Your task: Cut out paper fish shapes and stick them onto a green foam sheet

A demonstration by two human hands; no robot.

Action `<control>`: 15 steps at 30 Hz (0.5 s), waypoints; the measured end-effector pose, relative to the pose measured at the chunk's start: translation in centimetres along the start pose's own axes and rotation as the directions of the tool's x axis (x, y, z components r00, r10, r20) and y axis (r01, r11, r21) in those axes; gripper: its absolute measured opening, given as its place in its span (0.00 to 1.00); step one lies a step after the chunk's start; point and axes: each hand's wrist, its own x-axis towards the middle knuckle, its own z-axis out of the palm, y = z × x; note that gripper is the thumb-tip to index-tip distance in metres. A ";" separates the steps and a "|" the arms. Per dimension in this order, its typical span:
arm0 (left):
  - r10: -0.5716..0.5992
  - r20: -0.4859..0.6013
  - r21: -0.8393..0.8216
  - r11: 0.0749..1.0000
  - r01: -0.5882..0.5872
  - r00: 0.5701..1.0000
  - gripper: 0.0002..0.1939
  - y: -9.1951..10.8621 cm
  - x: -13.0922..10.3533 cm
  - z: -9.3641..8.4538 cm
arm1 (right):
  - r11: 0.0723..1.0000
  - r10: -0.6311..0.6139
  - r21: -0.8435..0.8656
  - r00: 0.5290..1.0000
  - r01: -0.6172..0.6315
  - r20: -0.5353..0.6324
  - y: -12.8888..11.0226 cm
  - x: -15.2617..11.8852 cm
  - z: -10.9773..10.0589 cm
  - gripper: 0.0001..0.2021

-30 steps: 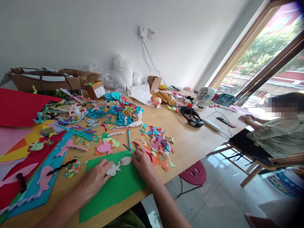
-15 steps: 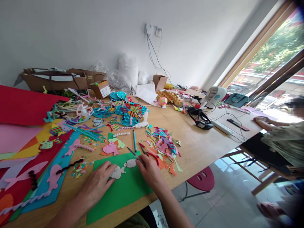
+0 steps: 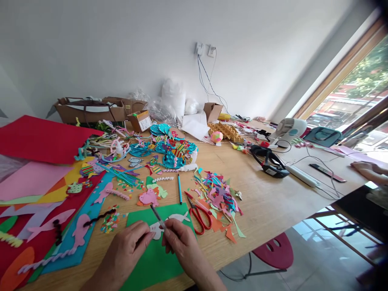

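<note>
My right hand (image 3: 181, 241) is closed around a grey pen (image 3: 158, 216), its dark end pointing up and away to the left. The fingers of my left hand (image 3: 129, 246) are curled, thumb and forefinger pinching the left edge of a white paper fish cut-out (image 3: 156, 232). Behind the pen, part of that fish is hidden. A second white fish cut-out (image 3: 179, 217) lies just beyond my right hand. Both fish are over a green sheet (image 3: 148, 264). Red-handled scissors (image 3: 200, 218) rest to the right of the sheet.
Colourful paper scraps (image 3: 216, 190) are heaped right of a blue pen (image 3: 179, 189). Pink and green fish cut-outs (image 3: 149, 197) lie ahead. Layered coloured sheets (image 3: 60, 238) cover the left side. A black headset (image 3: 269, 161) and a fan (image 3: 289, 131) stand right, near another person's hand (image 3: 363, 166).
My left hand has gone from lying flat to pinching the fish's edge. My right hand, with the pen, has moved left over that fish, uncovering the scissors. The view has shifted left.
</note>
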 end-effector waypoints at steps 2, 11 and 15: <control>-0.007 -0.013 0.067 0.998 0.008 1.000 0.17 -0.5 -0.6 -0.7 | 0.998 -0.009 -0.066 1.000 0.008 -0.006 0.2 0.0 0.2 0.09; -0.017 0.029 0.254 0.967 0.009 0.999 0.13 -4.5 -5.0 -4.2 | 0.980 -0.001 -0.201 1.000 0.005 0.019 0.3 -0.3 0.0 0.07; -0.024 0.016 0.342 0.939 0.017 1.000 0.14 -6.6 -7.6 -3.9 | 0.976 0.027 -0.218 0.999 -0.018 0.038 0.6 -0.7 0.2 0.08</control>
